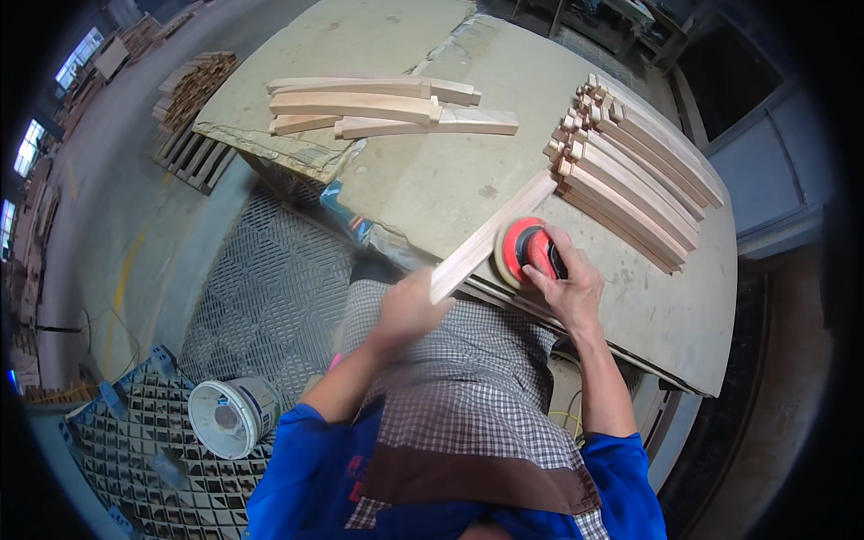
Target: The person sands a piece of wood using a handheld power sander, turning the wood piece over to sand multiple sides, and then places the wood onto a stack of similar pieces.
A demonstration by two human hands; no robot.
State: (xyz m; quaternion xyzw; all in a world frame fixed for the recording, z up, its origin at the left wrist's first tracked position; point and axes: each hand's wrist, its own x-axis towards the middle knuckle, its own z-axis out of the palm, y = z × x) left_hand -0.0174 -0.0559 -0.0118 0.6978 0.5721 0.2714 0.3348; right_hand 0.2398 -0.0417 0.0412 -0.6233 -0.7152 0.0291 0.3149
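Note:
My left hand (413, 307) grips the near end of a pale wooden furniture leg (496, 233), which slants up and right over the edge of the worktable (432, 196). Its far end lies by the stacked pieces. In my right hand (572, 278) is a red and black random orbital sander (530, 250), tilted on its side against or close beside the wood; contact cannot be told. A neat stack of similar wooden legs (634, 175) with tenoned ends lies at the right of the tabletop. Several more wooden legs (385, 108) lie loosely across its far left part.
A white plastic bucket (226, 418) lies tipped at lower left on a grid-like rack (162, 466). Dark perforated matting (270, 270) covers floor left of me. Beyond it stands a pallet (192, 158) with stacked wood (199, 91). A yellow hose or cable (565, 417) hangs under the table.

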